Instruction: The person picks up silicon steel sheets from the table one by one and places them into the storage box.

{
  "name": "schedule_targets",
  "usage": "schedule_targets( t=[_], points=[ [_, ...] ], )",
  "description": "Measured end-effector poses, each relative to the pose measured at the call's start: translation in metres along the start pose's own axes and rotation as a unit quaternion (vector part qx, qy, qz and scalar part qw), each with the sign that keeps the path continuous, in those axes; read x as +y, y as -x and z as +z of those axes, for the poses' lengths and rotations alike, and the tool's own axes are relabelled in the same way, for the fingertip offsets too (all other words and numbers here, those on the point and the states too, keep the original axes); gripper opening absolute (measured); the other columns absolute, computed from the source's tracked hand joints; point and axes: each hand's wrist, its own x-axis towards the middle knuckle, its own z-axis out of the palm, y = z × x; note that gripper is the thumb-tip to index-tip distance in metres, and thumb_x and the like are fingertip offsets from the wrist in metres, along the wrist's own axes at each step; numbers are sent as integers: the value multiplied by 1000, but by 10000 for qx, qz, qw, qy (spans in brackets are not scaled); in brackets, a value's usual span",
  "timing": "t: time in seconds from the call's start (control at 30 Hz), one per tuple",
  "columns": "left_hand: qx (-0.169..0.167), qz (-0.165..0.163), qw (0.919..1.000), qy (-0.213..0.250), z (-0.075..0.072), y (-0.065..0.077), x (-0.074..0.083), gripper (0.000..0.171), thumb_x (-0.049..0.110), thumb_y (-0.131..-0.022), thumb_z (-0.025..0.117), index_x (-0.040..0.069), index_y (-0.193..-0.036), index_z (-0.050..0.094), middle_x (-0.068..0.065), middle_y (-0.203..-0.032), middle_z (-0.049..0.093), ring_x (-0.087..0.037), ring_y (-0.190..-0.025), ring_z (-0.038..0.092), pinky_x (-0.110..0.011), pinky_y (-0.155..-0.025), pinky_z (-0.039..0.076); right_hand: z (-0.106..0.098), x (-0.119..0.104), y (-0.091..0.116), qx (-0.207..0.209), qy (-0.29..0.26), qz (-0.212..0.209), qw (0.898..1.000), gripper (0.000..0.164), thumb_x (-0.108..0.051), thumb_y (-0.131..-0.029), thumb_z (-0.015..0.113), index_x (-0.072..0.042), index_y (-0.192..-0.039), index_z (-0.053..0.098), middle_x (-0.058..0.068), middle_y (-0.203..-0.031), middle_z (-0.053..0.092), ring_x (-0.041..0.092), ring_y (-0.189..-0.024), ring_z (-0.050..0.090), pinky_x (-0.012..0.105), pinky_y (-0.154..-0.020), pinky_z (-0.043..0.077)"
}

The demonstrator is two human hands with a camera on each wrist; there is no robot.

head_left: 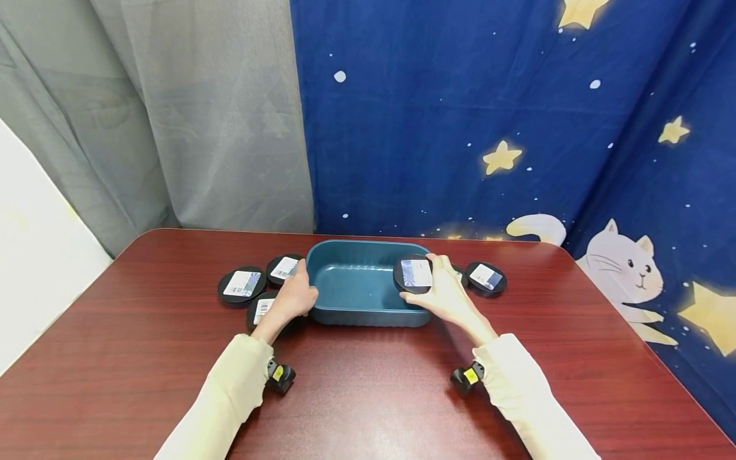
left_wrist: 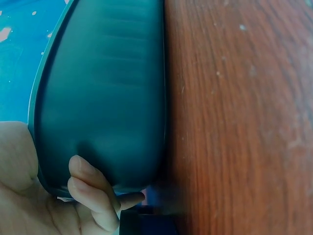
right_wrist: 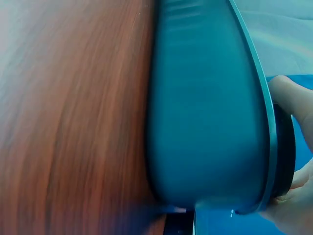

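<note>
A teal rectangular basin (head_left: 368, 317) with rounded corners stands near the table's far edge. My left hand (head_left: 296, 295) grips its left end, thumb at the rim and fingers bent against the outer wall (left_wrist: 98, 98). Over the basin's right end, my right hand (head_left: 447, 294) pinches a flat, round black disc (head_left: 415, 275) with a white-and-blue label between thumb and fingers. In the right wrist view that black disc (right_wrist: 283, 152) shows edge-on by the basin's rim (right_wrist: 266, 112). What the disc is cannot be made out.
Left of the basin lie similar labelled discs: one outermost (head_left: 242, 285), one behind my hand (head_left: 282, 268), one partly under my wrist (head_left: 261, 310). On the right lies another disc (head_left: 486, 278), beside one mostly hidden (head_left: 459, 273). Curtains (head_left: 402, 128) hang behind the reddish-brown table (head_left: 368, 396).
</note>
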Motion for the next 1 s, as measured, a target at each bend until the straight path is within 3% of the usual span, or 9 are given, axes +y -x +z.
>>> schedule_targets(
  t=[0.17, 0.4, 0.8, 1.0],
  points=[
    [5, -41, 10000, 44, 1, 0, 0, 67, 1, -79, 35, -9, -138, 5, -23, -81, 58, -14, -38, 50, -26, -45, 42, 5, -7, -4, -269, 87, 160, 9995, 87, -31, -59, 79, 9, -123, 37, 21, -108, 44, 32, -92, 52, 42, -80, 44],
    [-37, -90, 9999, 60, 0, 2, 1, 66, 2, -80, 35, -8, -138, 4, -19, -75, 57, -14, -39, 49, -26, -46, 41, 11, -13, -10, -652, 559, 246, 9960, 89, -32, -60, 77, 14, -124, 36, 26, -112, 43, 33, -97, 50, 41, -85, 43],
    [-44, -114, 9999, 101, 0, 2, 1, 68, 1, -79, 35, -8, -138, 2, -10, -57, 51, -12, -38, 47, -24, -45, 39, 16, -25, -16, -1225, 1370, 585, 9812, 63, -34, -58, 78, 8, -95, 51, 16, -86, 45, 27, -75, 51, 37, -70, 45],
    [-48, -155, 9998, 79, 1, 1, 1, 68, 1, -80, 35, -8, -138, 2, -12, -62, 54, -12, -39, 47, -24, -44, 39, 20, -26, -20, -1443, 1549, 783, 9742, 63, -35, -60, 78, 10, -95, 52, 18, -85, 45, 29, -76, 51, 38, -71, 45]
  ],
)
